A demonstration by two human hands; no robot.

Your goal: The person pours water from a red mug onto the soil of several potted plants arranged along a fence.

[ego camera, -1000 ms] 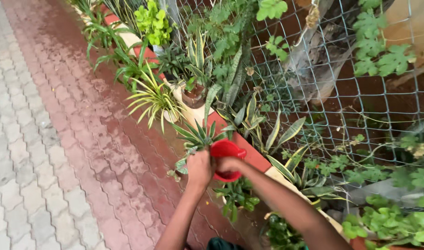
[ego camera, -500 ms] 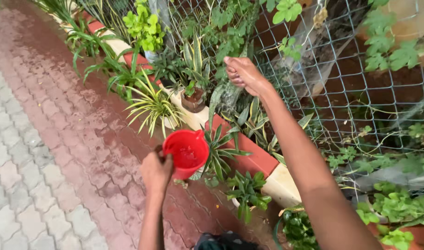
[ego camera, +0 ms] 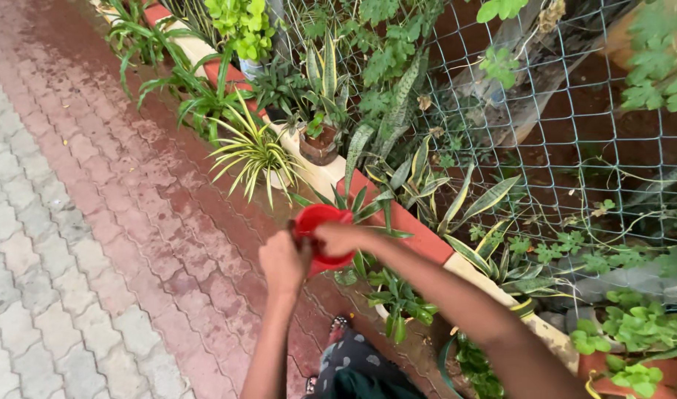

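My left hand (ego camera: 281, 261) grips the handle side of a small red plastic mug (ego camera: 318, 221), held over the wet paving beside a row of plants. The fingers of my right hand (ego camera: 341, 238) are dipped into the mug's mouth; they hide much of its inside. Just behind the mug grows a spiky striped plant (ego camera: 364, 210) at the curb. A brown pot (ego camera: 320, 148) with tall striped leaves stands farther back.
A red and cream painted curb (ego camera: 416, 236) runs diagonally, lined with potted plants. Behind it a wire mesh fence (ego camera: 575, 148) encloses bare red soil and a tree trunk (ego camera: 527, 96). Wet red and grey paving (ego camera: 94, 222) fills the left side. A terracotta pot (ego camera: 641, 366) sits bottom right.
My right hand has come down from near the fence, where it was raised over the plants, back into the red mug. The mug has shifted slightly right, toward the curb.
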